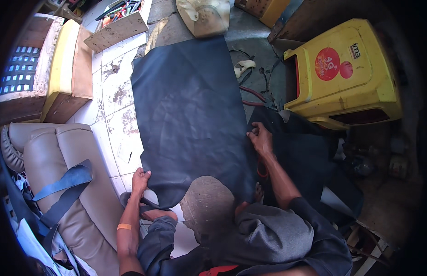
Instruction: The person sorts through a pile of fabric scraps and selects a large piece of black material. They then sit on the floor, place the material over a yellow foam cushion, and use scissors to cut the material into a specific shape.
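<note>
A large sheet of black leather-like material (190, 106) lies spread in front of me, with an uneven lower edge. My left hand (140, 180) is closed on its near left edge, thumb over the top. At the right edge of the sheet, my right hand (260, 138) has its fingers bent together in a pinch on the border. Under the near edge shows a worn, rough-edged brown board (208, 202) between my legs. More black material (296, 149) lies in folds to the right, beside my right forearm.
A brown padded seat (66, 175) with dark strips (68, 184) stands at left. Beyond it are wooden-framed yellow cushions (61, 69). A tool box (119, 37) is at far left, a beige moulded piece (206, 18) at the back, a yellow plastic box (351, 87) at right.
</note>
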`<move>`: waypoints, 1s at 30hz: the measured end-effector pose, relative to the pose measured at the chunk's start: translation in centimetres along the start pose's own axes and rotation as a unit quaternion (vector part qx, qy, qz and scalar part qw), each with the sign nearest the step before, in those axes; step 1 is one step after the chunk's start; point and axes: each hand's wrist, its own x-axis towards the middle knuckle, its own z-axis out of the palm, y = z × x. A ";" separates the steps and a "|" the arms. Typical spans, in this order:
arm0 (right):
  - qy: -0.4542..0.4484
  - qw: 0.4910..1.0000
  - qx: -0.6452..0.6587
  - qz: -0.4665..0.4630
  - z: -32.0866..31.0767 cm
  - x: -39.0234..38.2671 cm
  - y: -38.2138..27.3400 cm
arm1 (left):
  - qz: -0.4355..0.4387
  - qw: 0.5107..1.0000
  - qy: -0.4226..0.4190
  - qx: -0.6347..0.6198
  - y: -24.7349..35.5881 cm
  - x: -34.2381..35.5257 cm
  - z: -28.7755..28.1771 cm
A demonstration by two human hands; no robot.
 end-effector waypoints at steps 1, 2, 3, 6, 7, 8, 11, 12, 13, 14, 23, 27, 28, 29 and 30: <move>0.002 1.000 -0.003 -0.003 0.1 0.1 0.1 | 0.001 1.000 0.016 0.001 0.3 -0.3 0.4; 0.004 1.000 -0.007 -0.007 0.1 0.2 0.1 | 0.000 0.999 0.029 0.028 0.7 -0.6 0.8; 0.002 1.000 -0.005 0.002 0.0 0.2 0.3 | -0.001 0.998 0.042 0.054 1.1 -0.7 1.2; -0.005 1.000 0.008 0.012 -0.2 0.1 0.2 | -0.028 0.993 0.055 0.096 2.1 -0.7 1.1; -0.003 1.000 0.013 0.007 -0.2 0.1 0.2 | -0.041 0.992 0.053 0.104 2.0 -0.7 1.0; -0.001 1.000 0.018 0.002 -0.1 0.1 0.2 | -0.041 0.992 0.059 0.101 1.9 -0.7 0.8; -0.004 1.000 0.008 0.003 -0.2 0.2 0.1 | -0.053 0.991 0.063 0.110 1.7 -0.9 0.6; -0.003 1.000 0.011 -0.004 -0.1 0.3 0.0 | -0.049 0.989 0.070 0.123 1.8 -0.9 0.5; -0.001 1.000 0.011 -0.010 -0.2 0.2 0.0 | -0.045 0.987 0.075 0.136 1.7 -1.0 0.5; 0.000 1.000 0.012 -0.015 -0.1 0.2 -0.1 | -0.042 0.985 0.080 0.149 1.7 -1.0 0.6; 0.059 0.950 -0.177 -0.251 2.4 -1.0 -4.7 | 0.334 0.848 0.208 0.354 8.4 -3.0 7.1; -0.068 0.900 -0.208 -0.377 7.9 -0.6 -9.8 | 0.393 0.815 0.208 0.371 12.0 -1.4 14.3; -0.080 0.885 -0.223 -0.401 8.9 0.0 -10.3 | 0.380 0.813 0.209 0.389 12.5 -1.0 15.8; -0.092 0.871 -0.241 -0.419 9.8 0.8 -10.2 | 0.370 0.810 0.205 0.406 12.6 -0.4 17.1; -0.103 0.855 -0.258 -0.438 10.3 1.7 -9.9 | 0.359 0.809 0.210 0.415 12.4 0.1 17.9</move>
